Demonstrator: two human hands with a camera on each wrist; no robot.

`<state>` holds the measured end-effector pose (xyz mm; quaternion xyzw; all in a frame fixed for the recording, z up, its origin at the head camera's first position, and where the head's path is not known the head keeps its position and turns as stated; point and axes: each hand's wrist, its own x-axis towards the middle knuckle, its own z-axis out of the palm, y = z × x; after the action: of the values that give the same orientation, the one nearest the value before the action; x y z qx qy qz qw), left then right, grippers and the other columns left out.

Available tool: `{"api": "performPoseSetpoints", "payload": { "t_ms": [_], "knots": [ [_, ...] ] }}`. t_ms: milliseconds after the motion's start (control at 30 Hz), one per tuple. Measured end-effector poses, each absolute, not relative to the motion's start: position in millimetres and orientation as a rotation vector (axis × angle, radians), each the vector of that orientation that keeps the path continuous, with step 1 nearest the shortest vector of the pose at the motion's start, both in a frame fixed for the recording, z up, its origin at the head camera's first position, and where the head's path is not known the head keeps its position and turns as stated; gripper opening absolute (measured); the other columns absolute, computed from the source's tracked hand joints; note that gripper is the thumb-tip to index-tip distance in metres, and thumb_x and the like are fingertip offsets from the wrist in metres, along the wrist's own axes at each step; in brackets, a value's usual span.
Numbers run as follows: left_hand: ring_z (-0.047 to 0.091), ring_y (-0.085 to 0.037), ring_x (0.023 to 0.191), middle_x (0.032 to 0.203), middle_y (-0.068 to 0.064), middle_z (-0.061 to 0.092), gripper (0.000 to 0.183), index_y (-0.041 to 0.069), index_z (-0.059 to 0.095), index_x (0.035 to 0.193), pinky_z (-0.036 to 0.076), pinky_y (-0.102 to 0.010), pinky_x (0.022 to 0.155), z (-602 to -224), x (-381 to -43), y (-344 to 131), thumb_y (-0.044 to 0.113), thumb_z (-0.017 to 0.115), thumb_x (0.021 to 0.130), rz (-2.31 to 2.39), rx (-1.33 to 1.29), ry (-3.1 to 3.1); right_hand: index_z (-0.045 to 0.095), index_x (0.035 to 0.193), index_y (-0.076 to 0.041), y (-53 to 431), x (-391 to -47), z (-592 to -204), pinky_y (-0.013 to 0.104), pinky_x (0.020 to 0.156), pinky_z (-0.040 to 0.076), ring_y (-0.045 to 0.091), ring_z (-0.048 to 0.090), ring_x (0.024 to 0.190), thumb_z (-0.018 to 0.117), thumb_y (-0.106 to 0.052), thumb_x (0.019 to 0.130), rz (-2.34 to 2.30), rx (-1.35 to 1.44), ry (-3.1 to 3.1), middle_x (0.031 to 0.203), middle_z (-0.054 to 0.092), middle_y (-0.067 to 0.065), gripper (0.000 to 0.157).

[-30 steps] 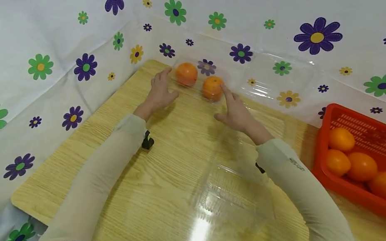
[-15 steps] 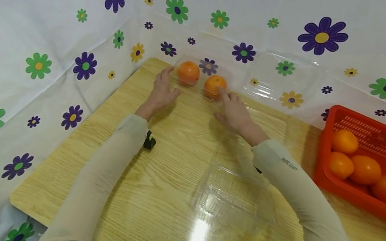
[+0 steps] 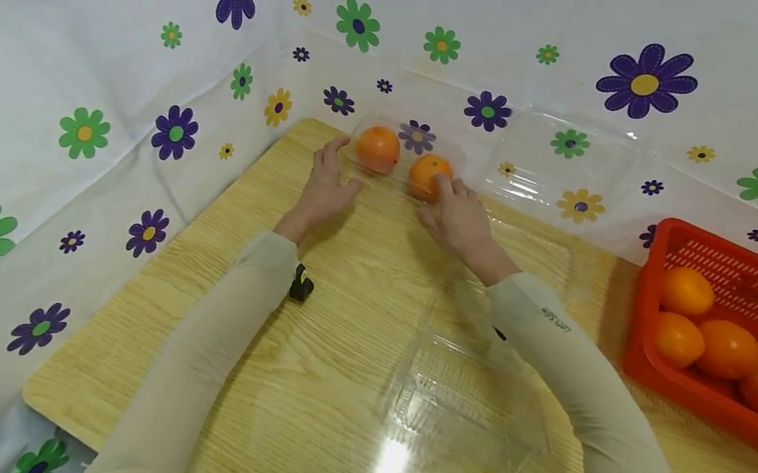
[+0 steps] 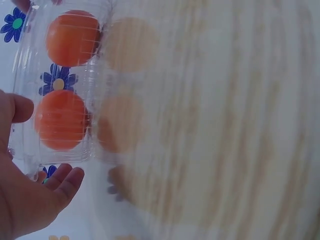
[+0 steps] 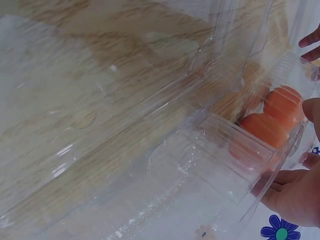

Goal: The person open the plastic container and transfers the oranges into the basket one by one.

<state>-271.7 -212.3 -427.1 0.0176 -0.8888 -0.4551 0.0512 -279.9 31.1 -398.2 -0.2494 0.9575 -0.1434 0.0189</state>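
A clear plastic clamshell box [image 3: 398, 182] with two oranges inside stands at the back left of the table, against the flowered cloth. One orange [image 3: 378, 149] is near its left end, the other orange [image 3: 429, 177] near its right. My left hand [image 3: 327, 191] lies at the box's left end, thumb and fingers spread apart, as the left wrist view also shows. At the right end is my right hand [image 3: 459, 220], its fingertips in front of the right orange. In the right wrist view, thumb and fingers lie around that end of the box; whether they pinch it is unclear.
Another clear box stands open at the back, its lid [image 3: 562, 162] against the cloth. Nearer the front lies a further clear plastic box [image 3: 466, 391], beneath the right forearm. A red basket [image 3: 730, 416] with several oranges stands at the right. Flowered cloth borders the table [image 3: 290, 421].
My right hand has shifted slightly left, closer to the box, and its fingertips now overlap the right orange. The left hand stays at the left end. The head view has turned slightly.
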Motion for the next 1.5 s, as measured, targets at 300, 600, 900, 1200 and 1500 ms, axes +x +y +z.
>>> {"api": "performPoseSetpoints", "payload": {
  "t_ms": [300,600,900,1200,1500],
  "knots": [
    [0.043,-0.026,0.078,0.137,-0.016,0.029,0.061,0.022,0.022,0.147,0.043,-0.04,0.067,-430.4,-263.9,-209.0,0.013,0.044,0.09,-1.327,0.076,-2.661,0.03,0.133,-0.005,27.2,-276.1,-401.0,0.052,0.085,0.047,0.045,0.054,0.101,0.042,-0.033,0.097,-0.305,-0.794,3.0,0.118,0.049,0.03,0.048],
    [0.041,-0.022,0.069,0.138,-0.013,0.03,0.057,0.026,0.021,0.148,0.037,-0.035,0.057,-429.6,-261.3,-210.4,0.017,0.041,0.095,-1.317,0.08,-2.681,0.034,0.125,0.007,18.8,-272.8,-396.2,0.046,0.066,0.053,0.038,0.059,0.081,0.047,-0.022,0.094,-0.066,-0.836,3.036,0.089,0.058,0.025,0.044],
    [0.047,-0.029,0.113,0.15,-0.009,0.021,0.067,0.026,0.016,0.15,0.041,-0.041,0.098,-422.8,-263.9,-211.6,0.009,0.045,0.092,-1.345,0.069,-2.73,0.032,0.132,0.014,15.7,-276.0,-392.8,0.047,0.063,0.055,0.039,0.06,0.083,0.041,-0.012,0.094,0.03,-0.864,2.974,0.089,0.06,0.03,0.047],
    [0.044,-0.028,0.108,0.148,-0.016,0.023,0.074,0.023,0.014,0.152,0.043,-0.039,0.09,-417.8,-269.9,-213.2,0.001,0.048,0.089,-1.345,0.042,-2.738,0.035,0.124,0.018,9.4,-277.9,-386.4,0.042,0.057,0.054,0.035,0.058,0.07,0.036,0.002,0.092,0.168,-0.97,2.972,0.075,0.057,0.024,0.035],
    [0.047,-0.027,0.093,0.15,-0.016,0.021,0.074,0.023,0.013,0.151,0.044,-0.035,0.074,-418.3,-270.8,-208.9,0.0,0.047,0.089,-1.381,0.055,-2.733,0.04,0.121,0.019,4.5,-275.7,-385.3,0.046,0.056,0.054,0.039,0.063,0.068,0.044,-0.006,0.092,0.012,-0.883,3.043,0.077,0.063,0.025,0.039]
  ]
}}
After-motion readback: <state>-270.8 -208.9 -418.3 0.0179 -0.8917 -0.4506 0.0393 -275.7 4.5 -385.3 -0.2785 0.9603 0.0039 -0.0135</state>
